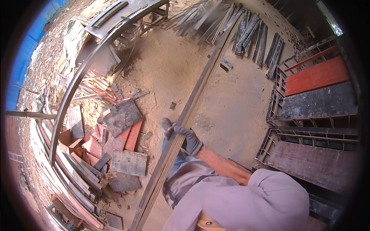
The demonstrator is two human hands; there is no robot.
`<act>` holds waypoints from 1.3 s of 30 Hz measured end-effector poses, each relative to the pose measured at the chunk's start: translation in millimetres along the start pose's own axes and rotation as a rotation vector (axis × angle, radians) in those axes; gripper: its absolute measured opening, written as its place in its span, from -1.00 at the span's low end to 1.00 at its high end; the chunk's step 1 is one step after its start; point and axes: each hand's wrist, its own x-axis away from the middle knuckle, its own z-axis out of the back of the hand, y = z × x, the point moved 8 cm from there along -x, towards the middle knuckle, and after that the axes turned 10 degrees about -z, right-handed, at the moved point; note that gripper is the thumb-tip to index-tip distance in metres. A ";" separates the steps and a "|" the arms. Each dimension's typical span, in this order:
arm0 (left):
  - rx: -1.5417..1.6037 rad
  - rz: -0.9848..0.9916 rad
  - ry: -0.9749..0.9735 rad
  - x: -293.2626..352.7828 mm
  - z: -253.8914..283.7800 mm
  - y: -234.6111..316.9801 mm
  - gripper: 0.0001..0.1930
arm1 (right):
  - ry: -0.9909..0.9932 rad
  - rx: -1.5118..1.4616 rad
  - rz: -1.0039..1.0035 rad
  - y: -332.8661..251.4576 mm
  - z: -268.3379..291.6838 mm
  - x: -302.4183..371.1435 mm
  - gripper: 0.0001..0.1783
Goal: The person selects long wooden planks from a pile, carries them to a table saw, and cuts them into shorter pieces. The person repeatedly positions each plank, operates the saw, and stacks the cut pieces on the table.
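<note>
Though long, boards (174, 145) (layered) within hand (189, 141).

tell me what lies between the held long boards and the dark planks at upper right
In the head view, short dark blocks lie on the dusty floor between the long boards and the dark planks.

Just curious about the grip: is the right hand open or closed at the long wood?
Closed: the right hand, gloved, curls its fingers over the edge of the long wood.
</note>
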 end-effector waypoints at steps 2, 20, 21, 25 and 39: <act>0.223 0.010 -0.012 -41.7 -15.7 -0.6 -0.29 | 0.023 0.161 0.007 -42.6 -17.2 -26.6 -0.69; 0.851 -0.095 -0.815 184.5 -684.8 389.8 -0.35 | 0.432 0.053 0.382 -530.4 33.4 -135.3 -0.37; 0.911 -0.092 -0.805 200.7 -707.0 408.0 -0.37 | 0.427 0.045 0.370 -544.4 40.6 -147.5 -0.48; 0.930 -0.159 -0.761 291.7 -794.4 500.1 -0.36 | 0.492 -0.067 0.371 -628.1 103.9 -190.4 -0.46; 0.889 -0.423 -0.759 474.3 -1019.8 729.2 0.47 | 0.612 -0.028 0.287 -807.2 137.0 -379.0 -0.27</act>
